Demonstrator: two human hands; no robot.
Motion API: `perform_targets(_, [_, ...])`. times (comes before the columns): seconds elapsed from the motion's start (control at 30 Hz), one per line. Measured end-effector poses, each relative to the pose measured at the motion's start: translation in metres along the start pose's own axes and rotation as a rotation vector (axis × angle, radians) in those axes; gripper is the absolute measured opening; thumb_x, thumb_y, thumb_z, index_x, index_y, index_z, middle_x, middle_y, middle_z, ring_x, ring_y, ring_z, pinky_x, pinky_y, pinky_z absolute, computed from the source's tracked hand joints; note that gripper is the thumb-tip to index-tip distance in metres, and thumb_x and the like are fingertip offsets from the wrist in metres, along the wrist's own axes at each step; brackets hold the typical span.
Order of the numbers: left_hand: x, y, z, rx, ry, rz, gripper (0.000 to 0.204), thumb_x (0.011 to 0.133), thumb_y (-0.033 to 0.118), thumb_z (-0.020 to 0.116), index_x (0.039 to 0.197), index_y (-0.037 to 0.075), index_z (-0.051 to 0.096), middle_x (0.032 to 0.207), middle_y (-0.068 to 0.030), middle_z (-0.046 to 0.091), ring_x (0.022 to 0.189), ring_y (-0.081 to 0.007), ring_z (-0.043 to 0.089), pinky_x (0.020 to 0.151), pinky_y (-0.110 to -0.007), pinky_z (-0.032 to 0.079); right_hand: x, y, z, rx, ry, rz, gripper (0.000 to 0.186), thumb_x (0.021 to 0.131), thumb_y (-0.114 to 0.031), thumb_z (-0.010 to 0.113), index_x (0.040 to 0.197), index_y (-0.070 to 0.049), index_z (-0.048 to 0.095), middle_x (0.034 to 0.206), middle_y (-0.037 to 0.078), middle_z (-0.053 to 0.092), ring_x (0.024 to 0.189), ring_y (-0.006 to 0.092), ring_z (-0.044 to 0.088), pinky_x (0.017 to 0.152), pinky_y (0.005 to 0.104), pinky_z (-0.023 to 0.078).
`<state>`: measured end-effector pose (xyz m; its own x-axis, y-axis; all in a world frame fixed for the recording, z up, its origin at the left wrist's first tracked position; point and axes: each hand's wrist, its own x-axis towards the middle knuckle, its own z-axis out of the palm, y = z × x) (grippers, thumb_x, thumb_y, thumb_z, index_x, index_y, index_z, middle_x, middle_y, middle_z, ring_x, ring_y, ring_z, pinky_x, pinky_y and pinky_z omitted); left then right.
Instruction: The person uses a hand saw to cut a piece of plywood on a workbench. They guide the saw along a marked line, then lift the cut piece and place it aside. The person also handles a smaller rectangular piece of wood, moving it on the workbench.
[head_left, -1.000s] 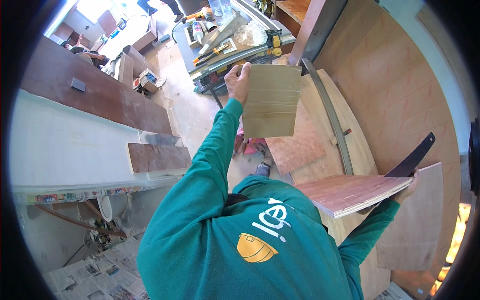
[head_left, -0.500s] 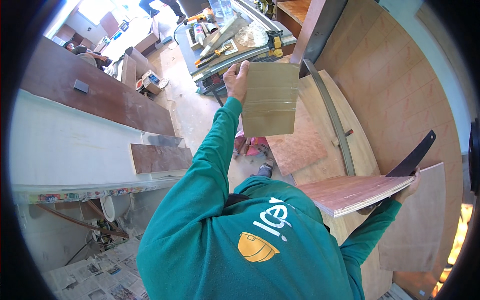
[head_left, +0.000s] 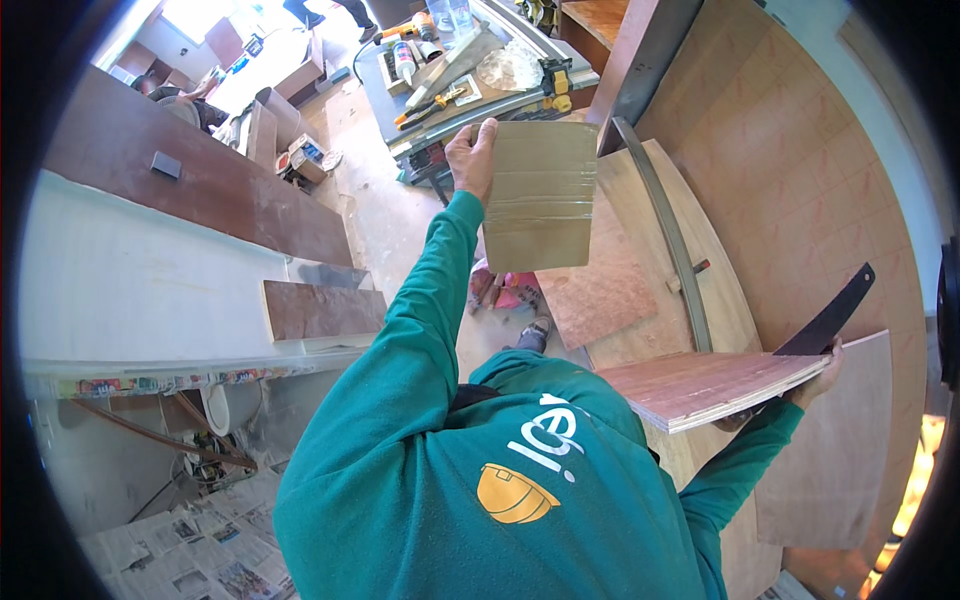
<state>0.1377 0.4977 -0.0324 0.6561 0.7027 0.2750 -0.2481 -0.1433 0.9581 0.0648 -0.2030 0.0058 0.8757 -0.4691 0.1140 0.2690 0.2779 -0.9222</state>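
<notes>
My left hand [head_left: 472, 162] is raised and pinches the upper left edge of a flat brown cardboard piece [head_left: 540, 200] with shiny tape strips across it. At lower right, my right hand [head_left: 824, 378] is closed round the far edge of reddish plywood [head_left: 715, 385], whose layered edge faces me. A dark handsaw blade [head_left: 828, 312] lies along the top of that plywood by my fingers and sticks up past it, a hole near its tip. The saw's handle is hidden, and I cannot tell whether my fingers also grip the saw.
Ahead stands a worktable [head_left: 405, 130] with a drill, pliers and a caulk tube. Plywood sheets [head_left: 600, 300] and a long grey strip [head_left: 665, 235] lean at right. A white counter [head_left: 150, 280] with a loose board [head_left: 325, 311] runs left. Another person [head_left: 185, 100] is far left.
My hands keep hold of the cardboard and the plywood, almost unmoved. The view has shifted slightly. The person at far left has changed posture.
</notes>
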Motion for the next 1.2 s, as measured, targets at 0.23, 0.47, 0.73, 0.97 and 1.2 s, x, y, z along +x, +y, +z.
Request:
perform_targets(0.23, [-0.002,0.004,-0.001,-0.033,0.022,-0.034,0.031,0.097,0.026,0.077,0.080,0.000,0.071,0.070,0.0070,0.058,0.064,-0.0044,0.043,0.055,-0.027,0.036,-0.005,-0.001,0.002,-0.067,0.031,-0.059,0.037,0.108,-0.031,0.043,0.108,-0.003,0.066,0.102,0.007,0.067,0.095,0.0191,0.064,0.088,0.0359,0.051])
perform_targets(0.47, [0.001,0.011,-0.005,-0.032,0.024,-0.068,0.027,0.098,0.024,0.076,0.085,0.000,0.072,0.074,0.0045,0.063,0.065,-0.0049,0.048,0.057,-0.026,0.040,-0.012,-0.005,0.014,-0.048,0.079,-0.056,0.037,0.108,-0.032,0.044,0.107,-0.002,0.066,0.102,0.008,0.067,0.094,0.0191,0.064,0.087,0.0355,0.052])
perform_targets(0.73, [0.004,0.011,-0.008,-0.072,0.022,-0.100,0.025,0.098,0.023,0.075,0.092,-0.002,0.074,0.080,0.0014,0.069,0.070,-0.0056,0.053,0.063,-0.025,0.044,-0.010,-0.001,0.015,-0.060,0.054,-0.093,0.038,0.108,-0.031,0.044,0.108,-0.001,0.066,0.103,0.009,0.068,0.094,0.0201,0.065,0.087,0.0365,0.052])
perform_targets(0.97, [0.007,0.008,-0.020,0.021,0.035,-0.110,0.027,0.098,0.023,0.074,0.096,-0.004,0.075,0.082,-0.0001,0.070,0.071,-0.0071,0.055,0.066,-0.027,0.046,-0.005,0.006,0.017,-0.083,0.081,-0.106,0.041,0.108,-0.032,0.043,0.111,0.001,0.066,0.104,0.010,0.068,0.096,0.0213,0.065,0.089,0.0370,0.052])
perform_targets(1.2, [0.009,0.006,-0.022,-0.010,0.053,-0.100,0.028,0.098,0.025,0.074,0.091,-0.003,0.074,0.080,0.0011,0.068,0.071,-0.0070,0.053,0.064,-0.027,0.044,0.008,0.005,-0.010,-0.132,-0.059,-0.060,0.040,0.106,-0.032,0.043,0.111,0.001,0.066,0.105,0.009,0.066,0.100,0.0210,0.064,0.091,0.0382,0.051])
